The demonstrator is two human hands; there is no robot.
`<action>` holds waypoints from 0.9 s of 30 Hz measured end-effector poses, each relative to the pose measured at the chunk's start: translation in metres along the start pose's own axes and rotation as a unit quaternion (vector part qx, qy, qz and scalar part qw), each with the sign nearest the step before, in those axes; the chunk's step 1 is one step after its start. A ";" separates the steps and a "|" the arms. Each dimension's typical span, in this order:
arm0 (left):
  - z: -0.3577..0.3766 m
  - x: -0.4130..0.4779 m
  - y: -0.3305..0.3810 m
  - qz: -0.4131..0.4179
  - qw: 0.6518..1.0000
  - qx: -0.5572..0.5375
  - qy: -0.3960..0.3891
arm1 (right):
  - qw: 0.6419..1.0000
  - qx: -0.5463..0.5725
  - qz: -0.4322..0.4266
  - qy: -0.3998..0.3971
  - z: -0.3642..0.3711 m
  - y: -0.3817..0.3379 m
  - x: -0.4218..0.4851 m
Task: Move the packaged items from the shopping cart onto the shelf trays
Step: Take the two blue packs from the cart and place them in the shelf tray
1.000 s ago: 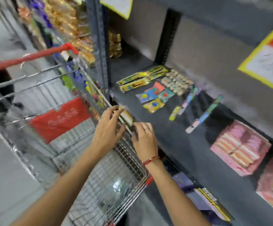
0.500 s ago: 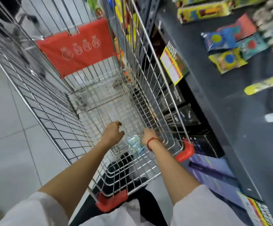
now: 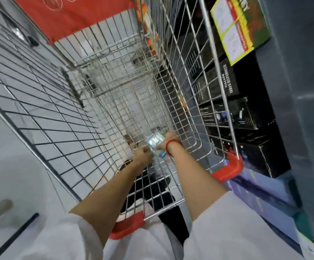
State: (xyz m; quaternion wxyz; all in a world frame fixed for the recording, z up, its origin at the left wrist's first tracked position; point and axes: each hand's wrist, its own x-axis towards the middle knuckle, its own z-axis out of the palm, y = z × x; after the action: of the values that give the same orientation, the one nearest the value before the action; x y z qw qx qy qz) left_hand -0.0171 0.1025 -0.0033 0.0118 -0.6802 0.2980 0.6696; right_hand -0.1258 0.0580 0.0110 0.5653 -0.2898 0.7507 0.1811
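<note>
I look down into a wire shopping cart [image 3: 205,102] with red corner guards. Both my arms reach to its bottom near the close end. A small shiny pale-blue packet [image 3: 156,146] lies there between my hands. My right hand [image 3: 168,142], with a red thread at the wrist, is closed around the packet's right side. My left hand [image 3: 143,156] touches the packet's lower left edge, fingers curled; the blur hides whether it grips. The dark shelf [image 3: 302,102] runs along the right of the cart.
A red flap [image 3: 81,14] hangs at the cart's far end. Black boxes [image 3: 246,117] are stacked under the shelf, right beside the cart's wire wall. A yellow-green label [image 3: 237,30] hangs on the shelf edge. Pale tiled floor lies to the left.
My hands went from the cart's top rim by the shelf down to the cart bottom. The view tipped downward with them. My right hand has closed on the blue packet.
</note>
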 end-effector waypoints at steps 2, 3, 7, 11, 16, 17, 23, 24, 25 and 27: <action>-0.002 -0.003 0.000 0.018 1.000 -0.017 0.004 | 1.000 0.015 -0.014 -0.005 -0.005 -0.002 -0.001; -0.004 -0.004 0.000 0.021 0.999 -0.025 0.003 | 0.999 0.031 -0.022 -0.004 -0.008 -0.003 -0.002; -0.016 -0.009 0.006 0.021 0.998 -0.057 0.013 | 0.992 0.110 -0.057 0.008 -0.019 -0.005 -0.013; -0.035 -0.016 0.024 0.028 0.993 -0.118 0.014 | 0.980 0.171 -0.099 0.030 -0.029 -0.010 -0.032; -0.060 -0.026 0.035 0.044 0.990 -0.131 0.040 | 0.966 0.222 -0.126 0.048 -0.040 -0.008 -0.057; -0.063 -0.028 0.035 0.046 0.988 -0.138 0.048 | 0.960 0.242 -0.127 0.052 -0.042 -0.006 -0.062; -0.061 -0.056 0.047 0.076 0.968 -0.204 0.120 | 0.934 0.279 -0.194 0.109 -0.049 0.009 -0.116; -0.060 -0.063 0.048 0.087 0.966 -0.215 0.116 | 0.928 0.282 -0.210 0.123 -0.049 0.014 -0.126; -0.057 -0.072 0.050 0.106 0.963 -0.224 0.109 | 0.920 0.285 -0.231 0.140 -0.051 0.021 -0.139; -0.056 -0.089 0.056 0.138 0.956 -0.236 0.105 | 0.905 0.285 -0.264 0.172 -0.053 0.030 -0.159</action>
State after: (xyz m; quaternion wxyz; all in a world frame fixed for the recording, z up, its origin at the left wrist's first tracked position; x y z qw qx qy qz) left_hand 0.0165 0.0675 0.1054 -0.2735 -0.6824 0.2219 0.6405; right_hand -0.1539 0.0862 0.1764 0.5127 -0.3306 0.7520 -0.2496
